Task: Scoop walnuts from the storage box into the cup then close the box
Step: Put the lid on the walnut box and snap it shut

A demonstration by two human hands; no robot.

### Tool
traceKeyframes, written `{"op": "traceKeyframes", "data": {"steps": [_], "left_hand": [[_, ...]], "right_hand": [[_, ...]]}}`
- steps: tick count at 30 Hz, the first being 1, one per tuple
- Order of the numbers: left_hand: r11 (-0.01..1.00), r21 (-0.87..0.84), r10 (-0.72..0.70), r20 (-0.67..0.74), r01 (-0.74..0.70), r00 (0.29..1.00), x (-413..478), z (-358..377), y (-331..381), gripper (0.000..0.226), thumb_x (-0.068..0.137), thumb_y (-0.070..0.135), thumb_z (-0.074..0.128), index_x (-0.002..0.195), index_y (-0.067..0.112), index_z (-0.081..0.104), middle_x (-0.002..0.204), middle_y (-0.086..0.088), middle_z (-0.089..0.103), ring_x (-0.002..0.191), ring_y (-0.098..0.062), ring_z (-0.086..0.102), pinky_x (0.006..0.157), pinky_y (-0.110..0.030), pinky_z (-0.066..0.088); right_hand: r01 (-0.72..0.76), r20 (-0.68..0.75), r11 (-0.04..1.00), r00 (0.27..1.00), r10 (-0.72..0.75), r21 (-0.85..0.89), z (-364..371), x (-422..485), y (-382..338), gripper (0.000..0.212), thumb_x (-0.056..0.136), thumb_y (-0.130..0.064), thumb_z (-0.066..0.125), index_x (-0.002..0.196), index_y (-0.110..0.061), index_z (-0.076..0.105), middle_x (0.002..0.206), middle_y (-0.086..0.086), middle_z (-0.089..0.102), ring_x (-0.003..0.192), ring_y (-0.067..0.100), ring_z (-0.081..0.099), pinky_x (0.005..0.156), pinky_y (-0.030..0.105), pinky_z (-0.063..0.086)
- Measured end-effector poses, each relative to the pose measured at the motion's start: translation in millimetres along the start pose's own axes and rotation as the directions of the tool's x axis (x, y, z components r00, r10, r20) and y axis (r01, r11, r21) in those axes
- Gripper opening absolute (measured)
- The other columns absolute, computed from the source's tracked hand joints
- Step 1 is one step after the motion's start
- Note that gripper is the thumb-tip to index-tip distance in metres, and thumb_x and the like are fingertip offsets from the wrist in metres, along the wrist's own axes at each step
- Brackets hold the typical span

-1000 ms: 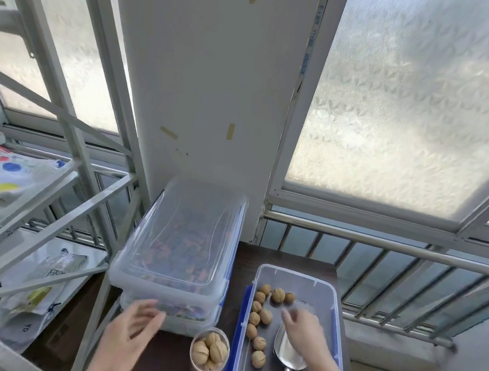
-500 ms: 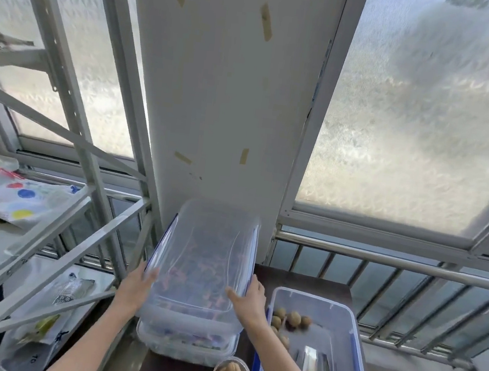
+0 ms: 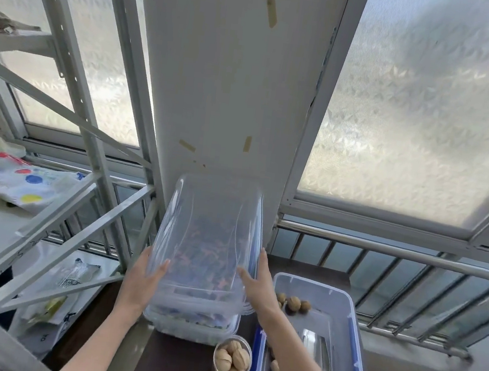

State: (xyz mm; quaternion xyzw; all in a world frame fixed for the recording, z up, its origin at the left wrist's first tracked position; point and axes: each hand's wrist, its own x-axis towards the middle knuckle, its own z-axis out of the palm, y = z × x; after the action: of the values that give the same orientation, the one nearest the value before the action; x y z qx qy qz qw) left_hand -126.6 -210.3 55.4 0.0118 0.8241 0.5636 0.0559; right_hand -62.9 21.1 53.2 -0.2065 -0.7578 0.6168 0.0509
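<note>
I hold a clear plastic lid (image 3: 209,236) by its two long sides, my left hand (image 3: 142,283) on the left edge and my right hand (image 3: 258,285) on the right. The lid is raised and tilted above a shut clear container (image 3: 189,323). To the right lies the open storage box (image 3: 353,316) with blue clips. Inside it are a few walnuts (image 3: 293,303) and a metal scoop (image 3: 314,345), partly hidden by my right forearm. A clear cup (image 3: 231,359) filled with walnuts stands on the dark table (image 3: 178,365) between the two boxes.
A white metal rack (image 3: 69,120) stands close on the left, with plastic bags (image 3: 21,185) on and under it. A white pillar (image 3: 227,90) rises right behind the lid. A steel railing (image 3: 397,256) and frosted windows run behind the table.
My right hand left the walnut box and my left hand rose from the table. Both took hold of the clear lid and lifted its near end off the shut container.
</note>
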Motion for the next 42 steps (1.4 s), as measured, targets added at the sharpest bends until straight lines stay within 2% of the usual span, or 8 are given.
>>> {"op": "traceKeyframes", "data": {"steps": [4, 7, 12, 18, 21, 29, 38, 42], "left_hand": [[0.994, -0.054, 0.095, 0.005, -0.095, 0.995, -42.1, 33.7, 10.6, 0.062, 0.094, 0.023, 0.056, 0.147, 0.016, 0.025, 0.152, 0.006, 0.026, 0.141, -0.009, 0.021, 0.116, -0.031, 0.015], [0.984, -0.034, 0.177, 0.092, -0.175, 0.980, -76.6, 75.0, 12.3, 0.061, 0.095, 0.025, 0.054, 0.148, 0.021, 0.023, 0.152, 0.012, 0.023, 0.142, -0.005, 0.018, 0.119, -0.035, 0.014], [0.989, 0.006, 0.145, 0.219, -0.150, 0.965, -124.5, 149.6, 0.9, 0.064, 0.095, 0.027, 0.053, 0.148, 0.017, 0.020, 0.157, 0.000, 0.018, 0.144, -0.011, 0.014, 0.121, -0.039, 0.014], [0.983, 0.140, 0.069, 0.310, -0.117, 0.948, -163.1, 209.8, -19.2, 0.065, 0.097, 0.034, 0.046, 0.149, 0.013, 0.014, 0.154, -0.006, 0.020, 0.144, -0.020, 0.012, 0.117, -0.030, 0.009], [0.984, 0.171, -0.013, 0.326, -0.045, 0.945, -176.7, 222.6, -39.6, 0.065, 0.097, 0.031, 0.047, 0.148, 0.009, 0.015, 0.155, -0.007, 0.019, 0.145, -0.018, 0.011, 0.115, -0.025, 0.007], [0.971, 0.228, -0.137, 0.298, 0.069, 0.945, -179.2, 222.5, -73.7, 0.064, 0.095, 0.019, 0.051, 0.147, 0.005, 0.016, 0.157, -0.011, 0.017, 0.145, -0.021, 0.016, 0.117, -0.029, 0.011], [0.972, 0.209, -0.171, 0.314, 0.107, 0.934, -173.5, 231.1, -87.4, 0.064, 0.093, 0.019, 0.056, 0.147, 0.010, 0.023, 0.154, -0.011, 0.029, 0.141, -0.022, 0.028, 0.115, -0.032, 0.022], [0.969, 0.218, -0.177, 0.298, 0.114, 0.938, -170.3, 235.0, -88.4, 0.065, 0.093, 0.020, 0.056, 0.147, 0.009, 0.021, 0.154, -0.013, 0.027, 0.142, -0.024, 0.025, 0.116, -0.034, 0.019]], "right_hand": [[0.025, -0.043, 1.000, 0.999, -0.025, 0.004, -45.4, -32.9, 13.6, 0.070, 0.099, -0.034, 0.050, 0.153, -0.030, 0.006, 0.162, -0.007, 0.012, 0.147, 0.015, 0.017, 0.121, 0.042, 0.021], [0.033, -0.126, 0.999, 0.992, -0.030, 0.026, -91.5, -67.8, 39.3, 0.064, 0.099, -0.028, 0.050, 0.152, -0.028, 0.014, 0.153, -0.009, 0.030, 0.132, 0.007, 0.038, 0.107, 0.024, 0.039], [-0.090, -0.267, 0.996, 0.959, 0.090, 0.013, -158.1, -116.3, 99.7, 0.065, 0.097, -0.029, 0.055, 0.152, -0.024, 0.022, 0.154, -0.014, 0.027, 0.140, 0.008, 0.028, 0.119, 0.035, 0.022], [-0.209, -0.320, 0.976, 0.922, 0.217, 0.059, -204.1, -149.3, 154.5, 0.062, 0.098, -0.027, 0.054, 0.152, -0.022, 0.025, 0.154, -0.007, 0.033, 0.142, 0.015, 0.031, 0.119, 0.041, 0.025], [-0.240, -0.294, 0.969, 0.924, 0.244, 0.049, -209.5, -154.1, 176.0, 0.062, 0.097, -0.024, 0.055, 0.152, -0.024, 0.025, 0.156, -0.006, 0.031, 0.142, 0.015, 0.031, 0.119, 0.041, 0.025], [-0.284, -0.260, 0.959, 0.927, 0.271, -0.014, -182.4, -153.4, 208.8, 0.064, 0.098, -0.025, 0.053, 0.153, -0.023, 0.021, 0.157, -0.007, 0.022, 0.144, 0.010, 0.021, 0.112, 0.025, 0.018], [-0.278, -0.305, 0.958, 0.921, 0.244, -0.072, -180.2, -149.3, 221.2, 0.064, 0.098, -0.024, 0.052, 0.153, -0.024, 0.019, 0.157, -0.004, 0.024, 0.133, 0.001, 0.022, 0.112, 0.026, 0.019], [-0.288, -0.310, 0.953, 0.918, 0.246, -0.096, -181.0, -144.2, 227.3, 0.065, 0.098, -0.027, 0.052, 0.153, -0.024, 0.017, 0.158, -0.001, 0.022, 0.143, 0.012, 0.022, 0.116, 0.032, 0.019]]}}
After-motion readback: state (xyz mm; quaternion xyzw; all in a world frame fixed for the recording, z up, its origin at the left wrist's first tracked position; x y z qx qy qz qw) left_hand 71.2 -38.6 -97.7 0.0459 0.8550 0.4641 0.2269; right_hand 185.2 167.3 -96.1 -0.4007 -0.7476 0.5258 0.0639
